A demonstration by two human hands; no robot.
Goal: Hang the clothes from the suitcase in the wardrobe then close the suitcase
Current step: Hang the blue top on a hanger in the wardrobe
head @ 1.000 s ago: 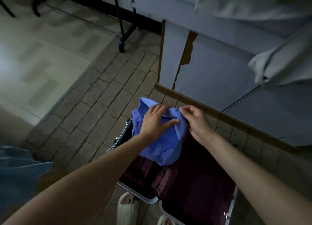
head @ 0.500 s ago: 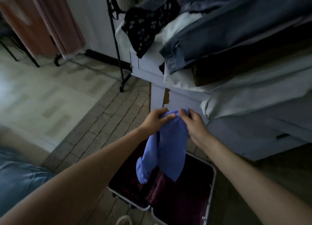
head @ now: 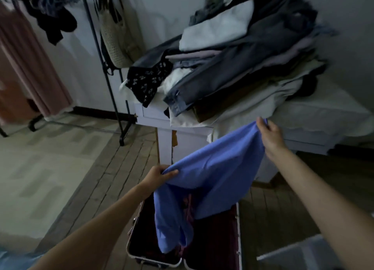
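Open suitcase at 6 o'clock. Above it, blue garment stretched btwn left hand and right hand, both pinching edges. Unpacking step; next needs hanger, prob. rack at 10 o'clock.

A blue garment hangs in front of the open suitcase, hiding much of its dark red lining and whatever lies inside. The suitcase's near end is cut off by the bottom edge. The fingertips of the left hand and right hand are tucked under the cloth, out of sight. A clothes rack runs off the top edge, its hanging clothes only partly seen. The pile of clothes on the worktop is dim; lower layers cannot be told apart.
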